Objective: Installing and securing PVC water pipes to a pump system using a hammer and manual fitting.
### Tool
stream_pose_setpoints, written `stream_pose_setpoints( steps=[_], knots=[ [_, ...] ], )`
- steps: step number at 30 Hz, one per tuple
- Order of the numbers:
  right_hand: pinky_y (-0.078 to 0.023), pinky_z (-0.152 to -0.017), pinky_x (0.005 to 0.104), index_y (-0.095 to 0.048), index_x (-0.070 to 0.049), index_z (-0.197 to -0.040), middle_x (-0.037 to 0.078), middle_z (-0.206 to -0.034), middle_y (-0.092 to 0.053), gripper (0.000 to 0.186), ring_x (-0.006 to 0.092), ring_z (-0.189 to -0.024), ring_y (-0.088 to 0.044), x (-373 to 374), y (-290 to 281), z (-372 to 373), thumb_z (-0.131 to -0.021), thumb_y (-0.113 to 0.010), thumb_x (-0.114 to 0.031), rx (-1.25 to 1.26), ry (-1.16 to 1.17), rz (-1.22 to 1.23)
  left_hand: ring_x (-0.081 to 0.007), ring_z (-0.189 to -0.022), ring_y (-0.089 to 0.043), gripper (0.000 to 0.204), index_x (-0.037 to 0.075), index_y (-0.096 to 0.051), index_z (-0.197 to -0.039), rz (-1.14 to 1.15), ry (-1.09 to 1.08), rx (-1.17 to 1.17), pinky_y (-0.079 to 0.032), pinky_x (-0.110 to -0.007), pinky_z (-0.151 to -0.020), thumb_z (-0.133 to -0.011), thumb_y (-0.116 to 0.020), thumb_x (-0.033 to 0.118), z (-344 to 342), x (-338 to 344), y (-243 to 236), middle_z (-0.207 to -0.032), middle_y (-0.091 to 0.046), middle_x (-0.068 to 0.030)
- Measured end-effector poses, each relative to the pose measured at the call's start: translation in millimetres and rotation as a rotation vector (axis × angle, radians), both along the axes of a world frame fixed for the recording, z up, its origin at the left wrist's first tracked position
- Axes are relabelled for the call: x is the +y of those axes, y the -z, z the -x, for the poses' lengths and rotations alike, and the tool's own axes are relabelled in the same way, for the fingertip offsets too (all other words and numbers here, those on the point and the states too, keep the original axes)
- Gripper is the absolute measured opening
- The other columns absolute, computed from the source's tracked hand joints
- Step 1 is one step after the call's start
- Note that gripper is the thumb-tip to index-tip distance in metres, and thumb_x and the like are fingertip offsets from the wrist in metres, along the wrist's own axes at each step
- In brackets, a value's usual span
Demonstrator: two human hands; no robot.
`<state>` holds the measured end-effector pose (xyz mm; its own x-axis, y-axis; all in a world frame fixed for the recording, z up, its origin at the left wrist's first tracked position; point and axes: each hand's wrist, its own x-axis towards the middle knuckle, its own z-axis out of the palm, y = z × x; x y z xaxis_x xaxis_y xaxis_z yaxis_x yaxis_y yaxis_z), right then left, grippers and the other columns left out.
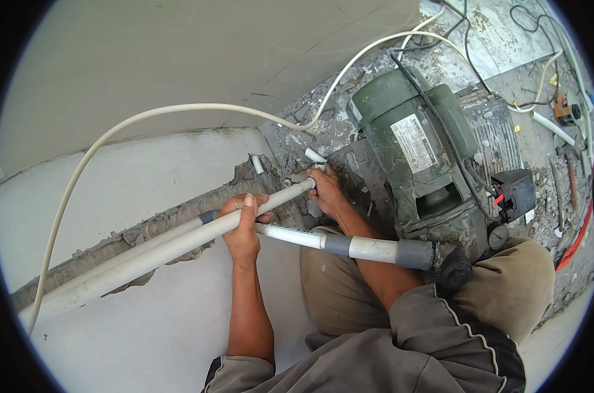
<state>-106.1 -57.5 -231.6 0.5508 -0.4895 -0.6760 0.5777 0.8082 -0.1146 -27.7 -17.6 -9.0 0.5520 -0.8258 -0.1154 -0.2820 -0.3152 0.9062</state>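
Note:
A long off-white PVC pipe [172,245] runs slantwise from the lower left up to the middle. My left hand [242,224] is closed around it, thumb on top. At the pipe's upper end my right hand [328,192] is closed, its fingers wrapped round the end; a small pale piece there is partly hidden by the fingers. Below my left hand, a second white pipe [287,234] with grey couplings leads to a thick grey fitting [415,254] on a green water pump [418,141]. Another length of white pipe [156,239] lies along the broken channel beside the long one.
A broken-out channel [172,213] cuts through white tiles. Two short pipe stubs [257,164] [315,155] stick up near the wall [199,59]. A cream hose [179,107] loops across. Black cables, rubble, an orange-and-black tool [564,110] and a red strip [576,239] lie right.

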Motion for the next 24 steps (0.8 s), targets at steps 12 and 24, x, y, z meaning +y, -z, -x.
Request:
stream_pose_setpoints(
  steps=[12, 24],
  knots=[
    [-0.037, -0.043, 0.0292, -0.046, -0.014, -0.104, 0.001, -0.073, -0.051, 0.021, 0.0099, -0.049, -0.045, -6.1, -1.7, 1.5, -0.095, -0.065, -0.015, -0.043, -0.088, 0.077, -0.0190, -0.060, -0.065, 0.023, 0.000, -0.062, -0.088, -0.003, -0.090, -0.047, -0.056, -0.030, -0.055, -0.100, -0.062, 0.020, 4.0, -1.4, 2.8, -0.086, -0.071, -0.0169],
    [-0.041, -0.053, 0.0345, -0.045, -0.012, -0.108, 0.006, -0.084, -0.055, 0.019, 0.0141, -0.058, -0.049, -1.7, -2.0, -28.8, -0.100, -0.058, -0.024, -0.159, -0.266, 0.035, -0.0170, -0.069, -0.067, 0.025, -0.004, -0.061, -0.092, 0.055, -0.321, -0.230, -0.057, -0.027, -0.057, -0.098, -0.070, 0.019, -18.6, 7.8, -0.3, -0.084, -0.067, -0.0119]
  ],
)
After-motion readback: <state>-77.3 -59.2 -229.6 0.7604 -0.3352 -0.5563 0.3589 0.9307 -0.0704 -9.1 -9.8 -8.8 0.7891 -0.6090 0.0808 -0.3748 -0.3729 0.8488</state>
